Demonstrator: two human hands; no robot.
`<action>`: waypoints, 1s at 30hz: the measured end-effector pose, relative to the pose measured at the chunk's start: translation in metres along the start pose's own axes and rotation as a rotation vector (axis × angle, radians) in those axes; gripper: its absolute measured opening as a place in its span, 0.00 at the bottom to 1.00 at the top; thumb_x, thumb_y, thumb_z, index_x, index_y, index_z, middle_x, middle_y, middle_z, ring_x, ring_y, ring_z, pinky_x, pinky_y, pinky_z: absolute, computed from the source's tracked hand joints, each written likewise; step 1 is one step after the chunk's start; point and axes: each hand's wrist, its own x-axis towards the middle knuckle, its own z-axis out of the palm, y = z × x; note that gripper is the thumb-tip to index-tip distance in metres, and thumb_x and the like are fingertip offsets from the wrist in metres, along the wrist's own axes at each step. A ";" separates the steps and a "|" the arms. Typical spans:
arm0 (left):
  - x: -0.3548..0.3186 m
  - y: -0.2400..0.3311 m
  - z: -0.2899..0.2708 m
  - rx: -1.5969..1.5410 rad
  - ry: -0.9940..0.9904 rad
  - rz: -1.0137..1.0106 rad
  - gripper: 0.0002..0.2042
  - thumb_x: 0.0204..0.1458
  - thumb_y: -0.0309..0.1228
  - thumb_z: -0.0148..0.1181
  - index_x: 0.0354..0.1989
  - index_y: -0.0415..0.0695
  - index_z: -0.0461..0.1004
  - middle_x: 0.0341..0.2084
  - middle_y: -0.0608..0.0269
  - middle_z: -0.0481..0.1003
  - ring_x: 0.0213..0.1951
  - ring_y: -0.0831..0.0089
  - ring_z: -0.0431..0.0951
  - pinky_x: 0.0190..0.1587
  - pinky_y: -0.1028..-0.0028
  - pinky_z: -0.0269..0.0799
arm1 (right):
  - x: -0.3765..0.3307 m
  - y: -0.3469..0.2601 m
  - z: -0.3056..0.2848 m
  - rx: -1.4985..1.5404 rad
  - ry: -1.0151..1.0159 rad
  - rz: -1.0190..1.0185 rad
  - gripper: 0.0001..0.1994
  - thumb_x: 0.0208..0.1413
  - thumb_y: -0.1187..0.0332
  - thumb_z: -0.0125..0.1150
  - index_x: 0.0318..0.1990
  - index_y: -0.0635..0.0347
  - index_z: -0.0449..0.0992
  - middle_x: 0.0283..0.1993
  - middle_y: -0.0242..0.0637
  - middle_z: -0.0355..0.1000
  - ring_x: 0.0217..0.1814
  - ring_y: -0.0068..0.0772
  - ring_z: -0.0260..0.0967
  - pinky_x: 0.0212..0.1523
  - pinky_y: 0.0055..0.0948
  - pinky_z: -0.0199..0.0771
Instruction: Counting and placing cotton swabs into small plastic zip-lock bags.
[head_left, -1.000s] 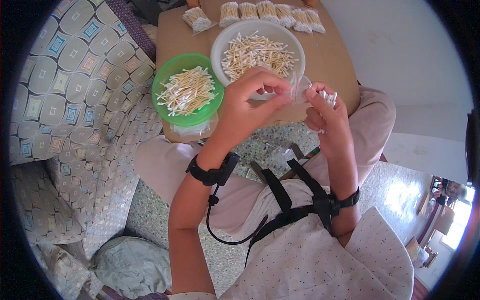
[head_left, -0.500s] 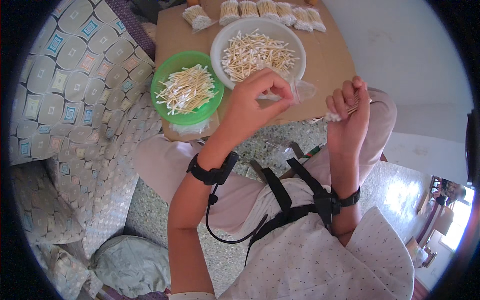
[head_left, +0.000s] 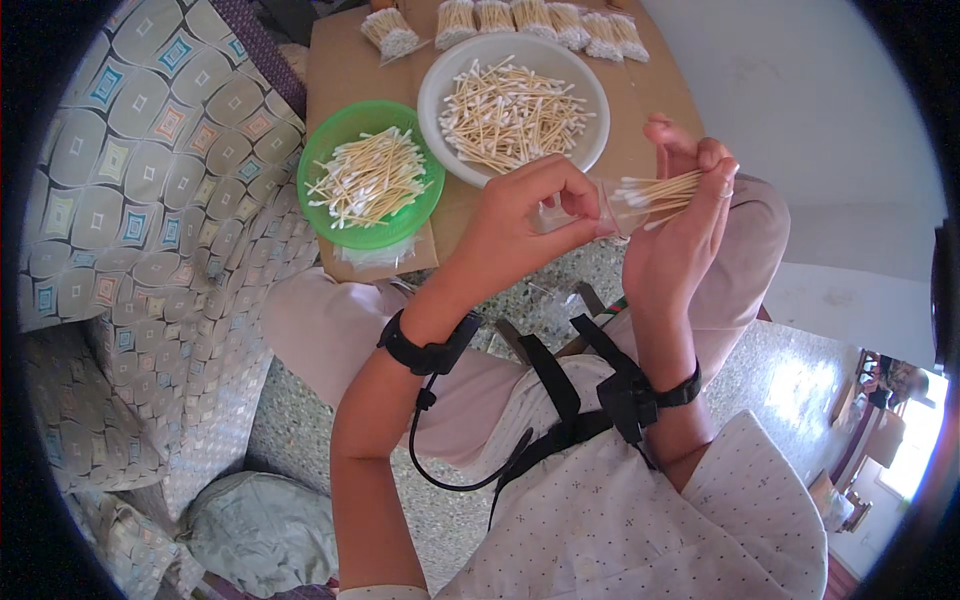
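Between finger and thumb, my left hand pinches a small clear plastic bag by its edge. My right hand is closed around a bunch of cotton swabs, their white tips pointing left at the bag's mouth. Some tips seem to be inside the bag; how deep I cannot tell. Just beyond my left hand stands a white bowl heaped with loose cotton swabs. To its left is a green bowl with more loose swabs.
Several filled bags of cotton swabs lie in a row along the far side of the brown cardboard tabletop. Clear plastic bags lie under the green bowl. A patterned cloth covers the left side; a wall rises at right.
My right hand has moved left to the bag and turned, bringing the swabs level with its mouth. Its fingers have loosened from a fist. My left hand has shifted slightly right.
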 end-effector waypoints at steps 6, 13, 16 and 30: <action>-0.003 -0.004 0.001 0.023 0.057 0.042 0.09 0.40 0.28 0.66 0.26 0.43 0.71 0.24 0.68 0.71 0.28 0.77 0.71 0.31 0.77 0.62 | -0.005 0.000 0.003 -0.007 -0.037 0.062 0.15 0.66 0.55 0.29 0.38 0.54 0.58 0.50 0.46 0.68 0.62 0.33 0.56 0.68 0.38 0.40; 0.000 0.000 -0.001 0.139 0.081 0.023 0.08 0.40 0.27 0.65 0.27 0.43 0.72 0.24 0.66 0.71 0.30 0.73 0.72 0.32 0.75 0.65 | -0.004 -0.005 0.011 0.084 0.098 0.085 0.14 0.66 0.57 0.25 0.34 0.55 0.53 0.47 0.55 0.69 0.56 0.37 0.60 0.63 0.33 0.46; 0.001 0.004 -0.002 0.096 0.032 0.037 0.07 0.41 0.26 0.64 0.26 0.42 0.72 0.24 0.64 0.71 0.31 0.72 0.73 0.34 0.74 0.67 | -0.003 -0.003 0.009 0.081 0.059 0.041 0.14 0.66 0.57 0.25 0.34 0.55 0.53 0.47 0.57 0.69 0.57 0.38 0.61 0.64 0.34 0.45; -0.002 0.002 0.002 0.059 0.052 0.043 0.07 0.40 0.25 0.65 0.26 0.42 0.72 0.26 0.66 0.72 0.31 0.75 0.72 0.33 0.77 0.65 | -0.012 0.004 0.001 -0.083 -0.068 0.083 0.14 0.65 0.53 0.28 0.38 0.51 0.57 0.56 0.46 0.64 0.65 0.35 0.52 0.67 0.44 0.37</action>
